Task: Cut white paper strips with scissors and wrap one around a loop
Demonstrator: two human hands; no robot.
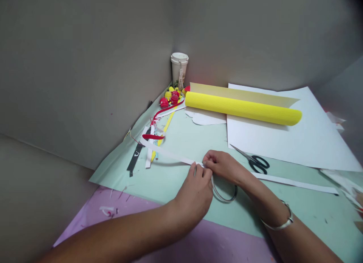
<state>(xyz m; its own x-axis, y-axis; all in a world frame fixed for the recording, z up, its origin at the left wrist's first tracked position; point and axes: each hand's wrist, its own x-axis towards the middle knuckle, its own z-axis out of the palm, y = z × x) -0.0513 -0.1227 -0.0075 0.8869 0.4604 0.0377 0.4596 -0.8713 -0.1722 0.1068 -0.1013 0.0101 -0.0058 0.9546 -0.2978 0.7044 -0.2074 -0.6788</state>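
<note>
A long white paper strip (pixel 172 153) runs from the left over the pale green sheet to my hands. The fingers of my left hand (pixel 197 189) are bent and closed on it. Close beside them, my right hand (pixel 221 164) pinches the strip, thumb and fingertips together. Just below both hands lies a curved loop (pixel 224 199), light with a dark part; whether it joins the strip is hidden. Black-handled scissors (pixel 258 163) rest right of my right hand, blades pointing up and left. A second white strip (pixel 297 183) lies under and beyond my right forearm.
A yellow corrugated roll (pixel 244 110) lies across white sheets (pixel 295 146) at the back. Red and yellow round paper ornaments (pixel 168 98) sit by a lidded white cup (pixel 179 66) in the corner. Coloured strips (pixel 150 142) are on the left, near grey walls (pixel 85 66).
</note>
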